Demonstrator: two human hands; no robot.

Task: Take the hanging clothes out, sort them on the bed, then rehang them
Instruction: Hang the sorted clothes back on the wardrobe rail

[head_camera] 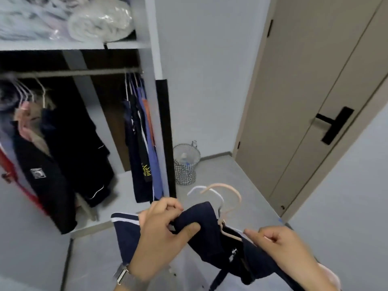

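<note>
A dark navy garment (210, 238) with white stripes hangs from my two hands low in the view, in front of the open wardrobe. My left hand (161, 232) grips a bunched fold of it, thumb pressed on the cloth. My right hand (279, 246) holds the arm of a pink hanger (228, 198) on the garment's right side. A white hanger (206, 191) hook rises beside the pink one. On the wardrobe rail (73, 72) hang dark jackets (60, 156) at the left and a bunch of navy, blue and orange clothes (142, 143) at the right.
Folded bedding in plastic (98, 19) lies on the shelf above the rail. A checked laundry basket (185, 164) stands on the floor by the wardrobe's black edge (165, 133). A beige door (315, 91) with a black handle is shut at the right.
</note>
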